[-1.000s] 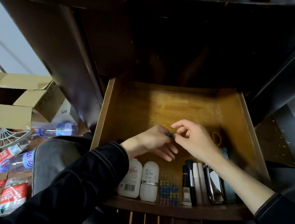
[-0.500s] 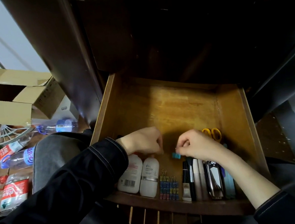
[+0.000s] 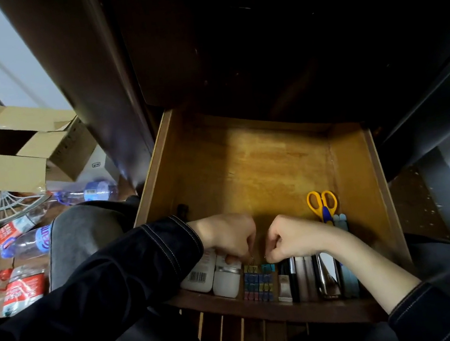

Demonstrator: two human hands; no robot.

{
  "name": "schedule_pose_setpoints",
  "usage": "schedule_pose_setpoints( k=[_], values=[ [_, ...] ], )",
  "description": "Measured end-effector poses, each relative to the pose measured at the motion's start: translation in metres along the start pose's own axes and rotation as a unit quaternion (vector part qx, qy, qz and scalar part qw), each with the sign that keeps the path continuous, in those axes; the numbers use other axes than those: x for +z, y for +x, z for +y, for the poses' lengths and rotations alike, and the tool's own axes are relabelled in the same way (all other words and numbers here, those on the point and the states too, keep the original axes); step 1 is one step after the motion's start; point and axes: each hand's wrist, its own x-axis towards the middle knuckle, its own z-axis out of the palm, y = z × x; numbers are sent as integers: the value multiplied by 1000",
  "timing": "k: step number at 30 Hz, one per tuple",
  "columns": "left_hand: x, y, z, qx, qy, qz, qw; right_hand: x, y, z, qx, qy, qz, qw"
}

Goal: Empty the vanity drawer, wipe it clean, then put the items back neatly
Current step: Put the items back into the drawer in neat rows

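Note:
The wooden vanity drawer stands pulled out, its back half bare. Along its front edge lie two white bottles, a block of coloured binder clips, dark and pale tubes, a metal tool and blue files. Yellow-handled scissors lie behind the files. My right hand pinches the wire of a blue binder clip at the top of the clip block. My left hand, fingers curled, pinches a clip wire beside it, above the bottles.
The dark vanity body overhangs the drawer's back. An open cardboard box and several plastic bottles lie on the floor to the left. My grey-trousered knee is against the drawer's left side.
Both hands came down from the middle of the drawer to the front row. The blue clip that my right hand carried now sits at the top of the clip block.

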Motion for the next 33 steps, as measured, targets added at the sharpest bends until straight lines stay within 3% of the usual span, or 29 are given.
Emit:
schedule_pose_setpoints(
  k=[33],
  values=[
    [9,11,-3,3,-4,-12,1000,5,5,7,-23,-17,-35,999]
  ],
)
